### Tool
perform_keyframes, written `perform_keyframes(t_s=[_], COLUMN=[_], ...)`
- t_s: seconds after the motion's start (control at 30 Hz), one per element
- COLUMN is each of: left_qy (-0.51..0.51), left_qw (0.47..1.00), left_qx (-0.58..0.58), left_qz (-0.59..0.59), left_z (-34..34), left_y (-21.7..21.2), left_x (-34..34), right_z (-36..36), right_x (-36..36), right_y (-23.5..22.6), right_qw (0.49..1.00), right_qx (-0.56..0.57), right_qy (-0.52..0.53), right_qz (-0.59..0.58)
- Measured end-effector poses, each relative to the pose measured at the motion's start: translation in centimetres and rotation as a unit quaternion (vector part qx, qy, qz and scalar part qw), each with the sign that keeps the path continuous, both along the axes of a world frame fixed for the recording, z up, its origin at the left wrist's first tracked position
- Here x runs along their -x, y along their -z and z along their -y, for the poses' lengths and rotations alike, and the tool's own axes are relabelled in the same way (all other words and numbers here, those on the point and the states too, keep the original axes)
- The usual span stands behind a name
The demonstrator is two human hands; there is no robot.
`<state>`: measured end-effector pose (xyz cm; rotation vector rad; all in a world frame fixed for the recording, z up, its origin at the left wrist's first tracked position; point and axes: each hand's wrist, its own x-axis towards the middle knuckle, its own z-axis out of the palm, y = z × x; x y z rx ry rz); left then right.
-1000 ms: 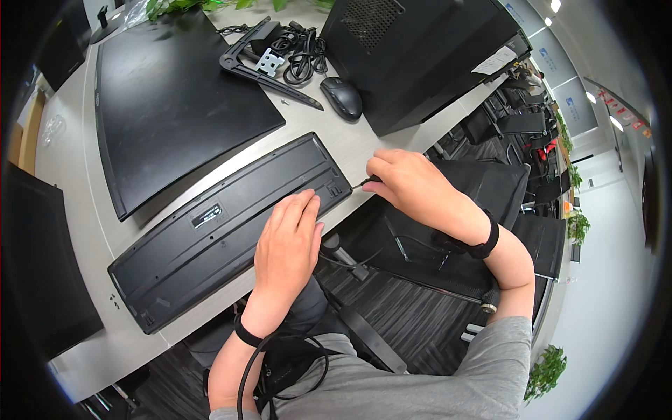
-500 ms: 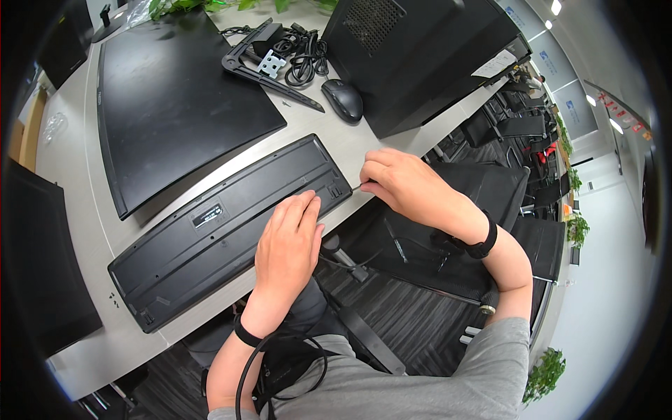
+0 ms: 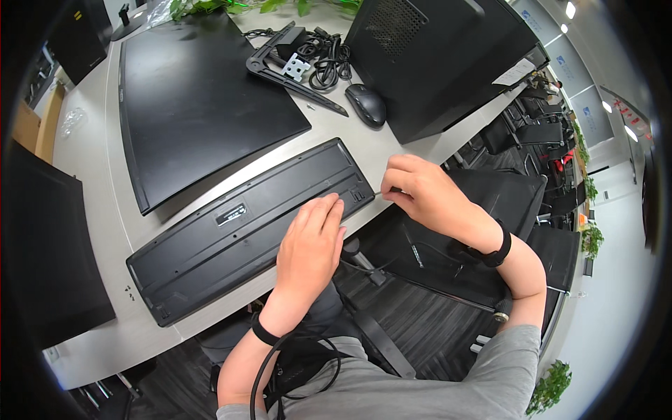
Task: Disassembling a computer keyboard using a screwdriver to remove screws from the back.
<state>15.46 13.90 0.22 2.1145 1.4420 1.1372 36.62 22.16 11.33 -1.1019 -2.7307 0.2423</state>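
A black keyboard [image 3: 203, 241] lies face down along the desk's front edge, its ribbed underside, feet and small label showing. My left hand [image 3: 311, 241] rests on its near edge towards the right end, fingers stretched out and close together. Just beyond the keyboard's right corner, my right hand [image 3: 427, 189] is raised by the desk edge, thumb and fingertips pinched together. Whatever the pinch holds, if anything, is too small to make out. A few tiny dark screw-like bits [image 3: 129, 292] lie on the desk off the keyboard's left end.
Behind the keyboard lies a large black monitor [image 3: 210, 105]. A stand bracket [image 3: 294, 80], coiled black cables [image 3: 327, 66] and a black mouse [image 3: 366, 106] sit farther back. A computer tower [image 3: 448, 63] stands at right. Another dark screen [image 3: 52, 252] is at left; a black chair [image 3: 483, 203] is below the edge.
The whole view has shifted, so the desk and everything on it appear farther right. Both hands keep nearly the same place against the keyboard.
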Motion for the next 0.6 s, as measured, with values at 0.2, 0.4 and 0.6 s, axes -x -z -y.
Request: perform_keyframes(t_s=[0.2,0.4,0.6], left_qy=[-0.002,-0.005,-0.004], left_qw=[1.0,1.0,1.0], left_qx=[0.009,0.007,0.003], left_qz=[-0.002,-0.005,-0.013], left_z=[0.1,0.1,0.0], left_y=[0.0,0.0,-0.1], left_x=[-0.1,-0.2,-0.3], right_z=[0.6,0.0,0.4], right_x=[-0.2,-0.3,-1.1], right_y=[-0.1,0.5,-0.4], right_qw=[0.971,1.0,0.947], right_qx=[0.078,0.015,0.101], right_qy=[0.176,0.002,0.203], right_qz=[0.14,-0.025,0.227])
